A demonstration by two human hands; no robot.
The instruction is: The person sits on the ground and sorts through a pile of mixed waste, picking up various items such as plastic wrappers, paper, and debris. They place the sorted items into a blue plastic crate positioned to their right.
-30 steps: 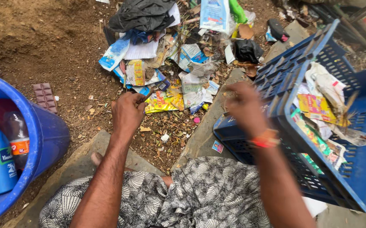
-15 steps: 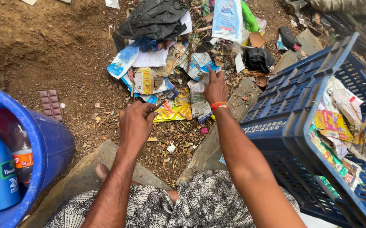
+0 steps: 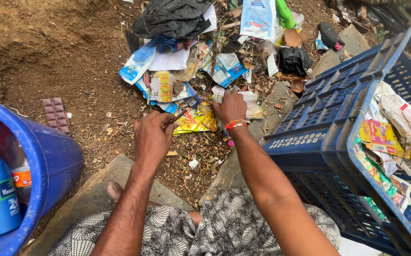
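Head view: blue crate [image 3: 309, 142] holds wrappers [image 3: 380, 137].

Both forearms are bare, with no sleeves in view. The right hand [image 3: 230, 106] has a band [image 3: 236, 125] at its wrist, at about six o'clock from the knuckles: thin strands of orange-red with a touch of yellow. The left hand [image 3: 152, 135] carries no ring or band. Over the lap lies a loose cloth [image 3: 224, 227], white printed with a dense black leaf-like pattern. One bare foot [image 3: 115, 190] shows at its upper edge.
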